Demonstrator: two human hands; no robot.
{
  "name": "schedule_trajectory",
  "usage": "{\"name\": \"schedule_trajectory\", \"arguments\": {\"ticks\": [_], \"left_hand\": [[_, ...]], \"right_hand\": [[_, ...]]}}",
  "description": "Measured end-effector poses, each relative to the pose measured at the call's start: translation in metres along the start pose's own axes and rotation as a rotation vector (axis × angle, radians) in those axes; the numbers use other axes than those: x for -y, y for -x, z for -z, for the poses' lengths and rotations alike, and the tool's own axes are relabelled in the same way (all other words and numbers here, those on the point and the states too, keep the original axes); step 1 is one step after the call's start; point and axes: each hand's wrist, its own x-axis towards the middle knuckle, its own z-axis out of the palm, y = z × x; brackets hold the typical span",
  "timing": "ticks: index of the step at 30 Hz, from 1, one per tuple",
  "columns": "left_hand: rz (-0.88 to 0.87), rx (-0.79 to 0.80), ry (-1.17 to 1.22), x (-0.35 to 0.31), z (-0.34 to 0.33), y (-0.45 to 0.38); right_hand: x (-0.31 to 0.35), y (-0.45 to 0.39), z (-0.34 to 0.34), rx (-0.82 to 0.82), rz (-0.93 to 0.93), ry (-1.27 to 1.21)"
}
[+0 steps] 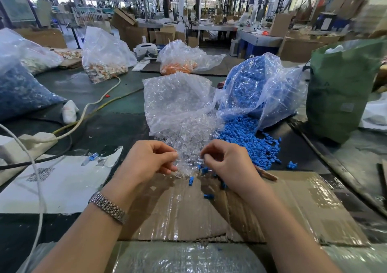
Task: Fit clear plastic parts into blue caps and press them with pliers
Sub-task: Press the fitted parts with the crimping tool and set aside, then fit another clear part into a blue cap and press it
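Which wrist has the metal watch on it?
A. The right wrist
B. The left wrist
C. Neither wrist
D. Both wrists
B: the metal watch sits on the wrist behind the left hand, while the wrist behind the right hand is bare.

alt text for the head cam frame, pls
Both hands, left hand and right hand, pick with curled fingers at a pile of clear plastic parts spilling from a bag onto flattened cardboard. Blue caps spill from a bag to the right.
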Motion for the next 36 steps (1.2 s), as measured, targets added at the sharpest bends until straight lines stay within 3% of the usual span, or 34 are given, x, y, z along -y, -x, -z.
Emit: {"name": "schedule_trajectory", "arguments": {"ticks": [3, 6, 18, 26, 36], "left_hand": [[0.018, 0.020, 0.017, -0.007, -0.006, -0.001], [0.059, 0.089, 0.186, -0.014, -0.011, -0.001], [0.122, 0.131, 0.395, -0.006, -0.020, 0.004], [0.072, 0.289, 0.617, 0.003, -0.017, 0.007], [-0.002, 0.241, 0.531, 0.006, -0.022, 0.006]], "right_hand": [[0.004, -0.001, 0.000, 0.017, -0.026, -0.238], [0.009, 0.000, 0.000, 0.033, -0.001, -0.386], [0.010, 0.003, -0.011, -0.014, 0.156, -0.085], [0.010, 0.003, -0.007, 0.015, 0.107, -0.161], [0.013, 0.004, -0.006, 0.075, 0.119, -0.149]]}}
